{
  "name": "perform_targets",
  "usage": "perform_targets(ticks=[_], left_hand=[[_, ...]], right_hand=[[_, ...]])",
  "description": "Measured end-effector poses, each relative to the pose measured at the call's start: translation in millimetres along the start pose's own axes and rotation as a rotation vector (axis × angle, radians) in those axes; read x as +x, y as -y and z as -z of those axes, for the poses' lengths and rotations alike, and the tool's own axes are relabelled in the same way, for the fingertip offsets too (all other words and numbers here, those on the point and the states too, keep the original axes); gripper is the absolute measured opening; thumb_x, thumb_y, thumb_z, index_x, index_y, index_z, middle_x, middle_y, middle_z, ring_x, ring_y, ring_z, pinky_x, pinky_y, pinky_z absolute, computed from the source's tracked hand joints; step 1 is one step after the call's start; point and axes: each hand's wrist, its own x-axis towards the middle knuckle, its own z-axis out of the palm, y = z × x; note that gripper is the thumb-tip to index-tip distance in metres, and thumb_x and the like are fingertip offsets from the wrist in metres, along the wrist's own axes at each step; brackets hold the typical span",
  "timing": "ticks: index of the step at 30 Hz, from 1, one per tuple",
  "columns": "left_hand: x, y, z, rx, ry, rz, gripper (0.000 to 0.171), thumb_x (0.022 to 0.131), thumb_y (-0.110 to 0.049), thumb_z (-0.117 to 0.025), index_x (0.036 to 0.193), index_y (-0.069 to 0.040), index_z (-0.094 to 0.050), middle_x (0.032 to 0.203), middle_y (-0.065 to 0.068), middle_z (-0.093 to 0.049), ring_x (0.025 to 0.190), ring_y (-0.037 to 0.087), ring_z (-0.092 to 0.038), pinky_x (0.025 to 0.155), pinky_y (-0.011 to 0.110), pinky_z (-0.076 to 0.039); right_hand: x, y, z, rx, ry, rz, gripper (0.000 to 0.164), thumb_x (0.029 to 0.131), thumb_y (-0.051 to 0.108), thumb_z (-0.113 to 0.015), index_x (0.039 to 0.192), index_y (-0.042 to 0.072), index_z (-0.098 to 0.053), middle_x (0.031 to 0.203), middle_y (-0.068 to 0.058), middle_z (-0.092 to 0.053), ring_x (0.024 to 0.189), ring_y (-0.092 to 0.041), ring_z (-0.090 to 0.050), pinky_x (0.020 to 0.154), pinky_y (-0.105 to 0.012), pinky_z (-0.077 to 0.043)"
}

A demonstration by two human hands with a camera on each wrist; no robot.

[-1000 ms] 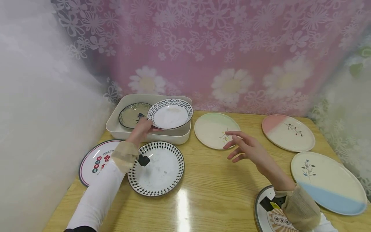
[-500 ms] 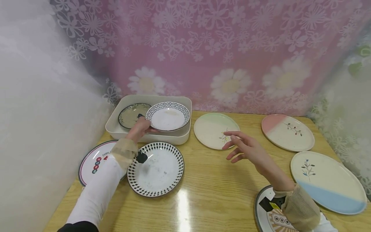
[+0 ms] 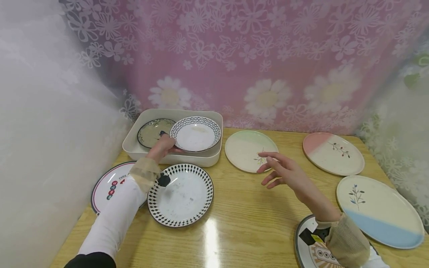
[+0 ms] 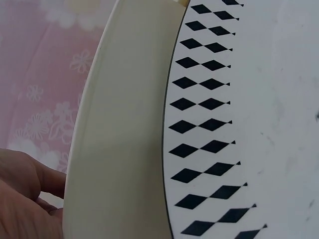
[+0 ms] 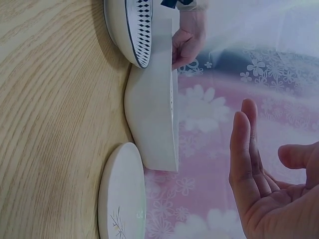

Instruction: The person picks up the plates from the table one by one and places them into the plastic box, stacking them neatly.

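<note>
In the head view my left hand (image 3: pixel 162 146) grips the near left rim of a white plate with a black wavy-line border (image 3: pixel 196 136). That plate lies over the right half of a cream plastic bin (image 3: pixel 213 160), within its walls. Beside it in the bin, a beige plate with a dark patterned rim (image 3: pixel 149 130) is partly covered by my hand. My right hand (image 3: pixel 289 172) hovers with loosely spread fingers near the green-and-cream plate (image 3: pixel 246 147) and holds nothing. In the left wrist view the bin wall hides most of my left fingers (image 4: pixel 45 179).
In front of the bin sits a black-diamond-rimmed plate (image 3: pixel 182 197), beside a plate with red lettering (image 3: pixel 107 186) under my left arm. On the right are a pink-and-cream plate (image 3: pixel 330 154), a blue-and-cream plate (image 3: pixel 375 208) and a plate partly under my right wrist (image 3: pixel 303 257).
My left hand has lowered the wavy-bordered plate slightly into the bin over the last second, and it has hardly moved since half a second ago. The right hand stays in place.
</note>
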Motion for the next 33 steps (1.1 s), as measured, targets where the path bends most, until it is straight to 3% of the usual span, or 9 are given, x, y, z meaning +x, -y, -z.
perform_targets(ticks=[5, 12, 19, 26, 29, 33], left_hand=[[1.5, 1.2, 1.4, -0.015, -0.013, 0.003, 0.050, 0.098, 0.010, -0.030, 0.148, 0.012, -0.029, 0.124, 0.025, -0.054, 0.059, 0.012, -0.066, 0.067, 0.020, -0.060], [3.4, 2.4, 2.2, -0.097, -0.009, -0.012, 0.052, 0.096, 0.013, -0.028, 0.148, 0.015, -0.028, 0.136, 0.030, -0.047, 0.058, 0.013, -0.067, 0.073, 0.023, -0.061], [2.0, 3.3, 4.7, -0.119, -0.013, -0.027, 0.053, 0.094, 0.013, -0.028, 0.147, 0.016, -0.031, 0.132, 0.031, -0.050, 0.057, 0.013, -0.067, 0.070, 0.022, -0.061], [0.5, 7.4, 19.6, -0.135, -0.047, -0.133, 0.048, 0.096, 0.012, -0.031, 0.142, 0.018, -0.040, 0.133, 0.037, -0.052, 0.055, 0.005, -0.066, 0.063, 0.018, -0.059], [0.1, 7.4, 28.1, -0.183, -0.052, -0.139, 0.051, 0.097, 0.012, -0.029, 0.148, 0.014, -0.035, 0.142, 0.036, -0.046, 0.057, 0.005, -0.067, 0.068, 0.020, -0.060], [-3.1, 6.9, 41.6, -0.326, -0.056, -0.115, 0.062, 0.096, 0.014, -0.020, 0.157, 0.007, -0.018, 0.153, 0.032, -0.035, 0.059, 0.009, -0.069, 0.078, 0.025, -0.061]], right_hand=[[0, -1, -2, 0.001, 0.001, -0.009, 0.051, 0.110, 0.034, -0.043, 0.150, 0.002, -0.041, 0.110, -0.020, -0.066, 0.079, -0.027, -0.073, 0.072, -0.041, -0.063], [0, -2, -3, 0.010, -0.001, 0.007, 0.050, 0.110, 0.032, -0.043, 0.149, 0.001, -0.042, 0.108, -0.018, -0.067, 0.079, -0.027, -0.073, 0.071, -0.040, -0.063], [-3, -5, -4, 0.011, 0.001, -0.027, 0.050, 0.110, 0.034, -0.043, 0.149, 0.002, -0.043, 0.108, -0.017, -0.067, 0.080, -0.030, -0.073, 0.072, -0.042, -0.063], [-3, -11, -6, 0.003, 0.033, -0.028, 0.050, 0.110, 0.035, -0.042, 0.148, 0.002, -0.044, 0.108, -0.012, -0.066, 0.081, -0.029, -0.073, 0.073, -0.042, -0.062], [-4, -12, -6, 0.006, 0.040, -0.020, 0.049, 0.110, 0.034, -0.042, 0.147, 0.001, -0.045, 0.108, -0.012, -0.066, 0.081, -0.029, -0.073, 0.073, -0.042, -0.062], [-3, -14, -6, 0.005, 0.040, -0.015, 0.049, 0.110, 0.034, -0.042, 0.147, 0.002, -0.045, 0.108, -0.013, -0.066, 0.080, -0.029, -0.073, 0.072, -0.043, -0.063]])
